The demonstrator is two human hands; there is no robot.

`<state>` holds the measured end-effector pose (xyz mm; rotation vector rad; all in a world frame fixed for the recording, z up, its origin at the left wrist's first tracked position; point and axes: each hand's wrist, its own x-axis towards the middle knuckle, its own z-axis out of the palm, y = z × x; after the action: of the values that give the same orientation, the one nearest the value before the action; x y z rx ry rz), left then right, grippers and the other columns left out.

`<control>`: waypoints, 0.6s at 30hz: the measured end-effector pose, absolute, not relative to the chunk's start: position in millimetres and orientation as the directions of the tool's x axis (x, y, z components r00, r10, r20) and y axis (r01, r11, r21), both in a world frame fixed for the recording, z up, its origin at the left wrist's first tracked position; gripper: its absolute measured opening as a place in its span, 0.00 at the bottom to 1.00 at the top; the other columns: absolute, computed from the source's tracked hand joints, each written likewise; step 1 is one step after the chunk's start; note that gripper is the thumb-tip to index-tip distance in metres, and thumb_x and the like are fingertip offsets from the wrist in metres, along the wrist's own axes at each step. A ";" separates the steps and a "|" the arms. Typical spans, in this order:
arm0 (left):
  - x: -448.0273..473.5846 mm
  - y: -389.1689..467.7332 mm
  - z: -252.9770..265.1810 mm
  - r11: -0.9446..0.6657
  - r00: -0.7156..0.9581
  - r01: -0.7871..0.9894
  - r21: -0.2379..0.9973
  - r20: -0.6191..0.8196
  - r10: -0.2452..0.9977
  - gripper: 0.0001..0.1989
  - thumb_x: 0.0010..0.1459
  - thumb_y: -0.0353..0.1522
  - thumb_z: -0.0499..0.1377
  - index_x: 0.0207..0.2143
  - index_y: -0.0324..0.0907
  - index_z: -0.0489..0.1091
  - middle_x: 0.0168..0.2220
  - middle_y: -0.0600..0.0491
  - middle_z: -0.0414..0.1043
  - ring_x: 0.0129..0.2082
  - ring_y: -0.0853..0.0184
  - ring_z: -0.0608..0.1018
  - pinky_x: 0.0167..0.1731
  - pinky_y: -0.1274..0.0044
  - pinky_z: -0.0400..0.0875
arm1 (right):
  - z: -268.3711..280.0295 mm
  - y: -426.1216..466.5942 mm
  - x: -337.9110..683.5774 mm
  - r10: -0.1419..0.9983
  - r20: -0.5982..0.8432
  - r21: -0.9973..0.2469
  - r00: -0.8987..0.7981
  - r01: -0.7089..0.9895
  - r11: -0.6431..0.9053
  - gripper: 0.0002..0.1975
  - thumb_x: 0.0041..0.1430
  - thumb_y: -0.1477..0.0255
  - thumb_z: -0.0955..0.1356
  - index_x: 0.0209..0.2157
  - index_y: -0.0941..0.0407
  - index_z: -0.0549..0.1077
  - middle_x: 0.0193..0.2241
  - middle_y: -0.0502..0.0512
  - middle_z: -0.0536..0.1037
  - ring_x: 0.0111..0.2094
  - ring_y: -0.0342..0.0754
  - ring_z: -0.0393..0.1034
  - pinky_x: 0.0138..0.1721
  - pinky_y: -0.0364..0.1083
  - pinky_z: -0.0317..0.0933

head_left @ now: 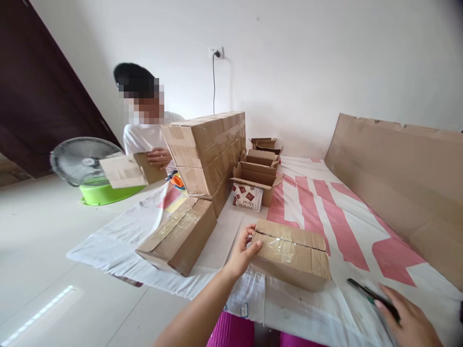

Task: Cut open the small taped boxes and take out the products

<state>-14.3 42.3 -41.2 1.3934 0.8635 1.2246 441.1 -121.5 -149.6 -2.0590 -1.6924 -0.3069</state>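
Note:
A taped cardboard box (292, 255) lies on the cloth in front of me. My left hand (246, 248) grips its left end, thumb on top and fingers round the far side. A dark seam runs along the lid, with shiny clear tape over it. In my right hand (405, 311), to the right of the box and apart from it, is a slim black box cutter (374, 295) with a small green part; it is slightly blurred. Another taped box (181, 231) rests to the left of my left hand.
Taped boxes (206, 159) form a stack beyond. Open boxes (255, 176) stand beside it, a printed pouch (248, 197) leaning in front. At left, a person (144, 135) holds a box (126, 169) near a green fan (88, 166). A large cardboard sheet (398, 188) stands at right.

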 end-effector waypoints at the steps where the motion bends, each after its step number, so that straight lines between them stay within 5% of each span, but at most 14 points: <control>1: -13.6 42.4 -43.1 -0.206 0.216 -0.115 0.972 0.227 0.949 0.19 0.54 0.48 0.62 0.36 0.44 0.63 0.58 0.47 0.60 0.56 0.56 0.67 0.52 0.70 0.60 | -152.5 -111.5 437.3 0.891 0.412 -0.172 0.191 0.977 -0.130 0.23 0.58 0.57 0.60 0.45 0.55 0.76 0.42 0.60 0.80 0.42 0.59 0.74 0.44 0.55 0.68; 4: -12.6 43.4 -48.5 -0.236 0.220 -0.118 0.965 0.257 0.941 0.19 0.55 0.48 0.60 0.36 0.44 0.62 0.58 0.47 0.59 0.56 0.57 0.66 0.52 0.69 0.60 | -155.2 -92.0 428.5 0.929 0.333 -0.107 0.163 0.985 -0.134 0.24 0.56 0.60 0.57 0.42 0.55 0.78 0.40 0.62 0.81 0.38 0.61 0.75 0.40 0.58 0.68; 9: -11.1 44.6 -56.1 -0.272 0.226 -0.114 0.955 0.292 0.929 0.19 0.57 0.50 0.58 0.38 0.44 0.61 0.59 0.46 0.57 0.55 0.57 0.67 0.52 0.69 0.60 | -141.2 -81.1 429.2 0.940 0.310 -0.184 0.142 0.979 -0.087 0.20 0.55 0.61 0.57 0.38 0.56 0.75 0.37 0.65 0.80 0.40 0.60 0.75 0.43 0.56 0.67; 18: -8.6 43.8 -61.2 -0.325 0.207 -0.099 0.940 0.339 0.918 0.18 0.60 0.50 0.54 0.41 0.45 0.62 0.59 0.45 0.57 0.57 0.56 0.65 0.54 0.67 0.58 | -113.3 -71.1 428.5 0.944 0.114 -0.259 0.311 0.926 -0.273 0.21 0.58 0.58 0.55 0.46 0.54 0.67 0.37 0.65 0.80 0.33 0.60 0.77 0.32 0.54 0.66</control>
<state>-8.6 43.8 -61.2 1.5013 0.8147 1.3057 428.5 -71.1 -113.3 -2.3039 -1.6941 0.0898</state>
